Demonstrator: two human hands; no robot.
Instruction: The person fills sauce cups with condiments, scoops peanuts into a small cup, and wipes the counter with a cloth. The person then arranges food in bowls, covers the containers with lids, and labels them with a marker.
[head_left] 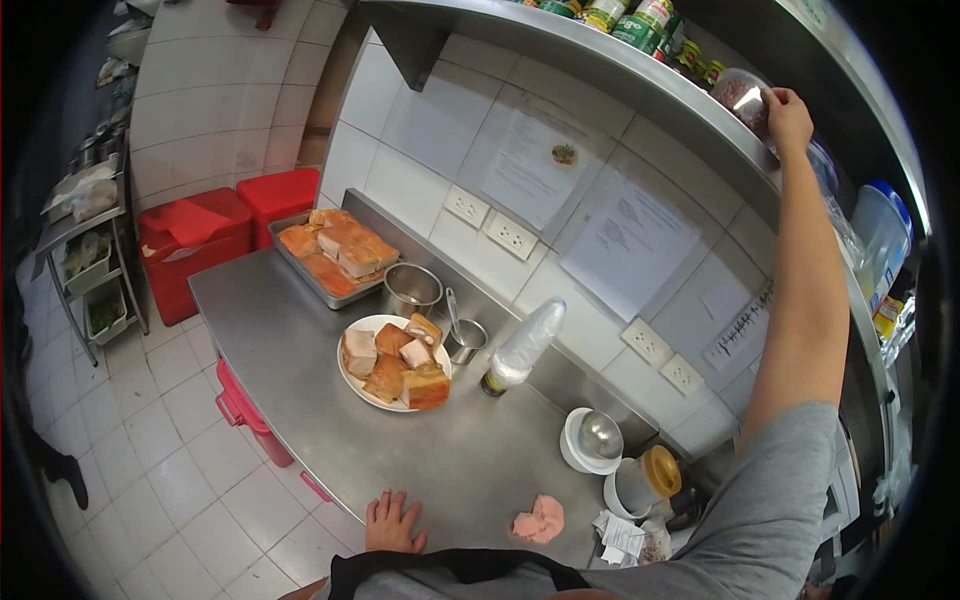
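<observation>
My right hand (790, 122) reaches up to the shelf, its fingers closed on a clear plastic container (740, 95) with dark reddish contents. The container is at the shelf's front edge; whether it rests there I cannot tell. Down at the front edge of the steel table (330, 440), my left hand (395, 522) lies flat with fingers spread, holding nothing. A pink lump (540, 519), perhaps a cloth or ground meat, sits to its right. Farther back, a white plate (352, 388) bears several chunks of orange-skinned meat (425, 385).
A metal tray (345, 300) of meat slabs stands at the table's far left, beside a steel pot (412, 290) and a small cup (466, 342). A plastic-wrapped bottle (525, 345) is near the wall. Cans (640, 28) line the overhead shelf (590, 60). Red bins (195, 250) stand on the floor.
</observation>
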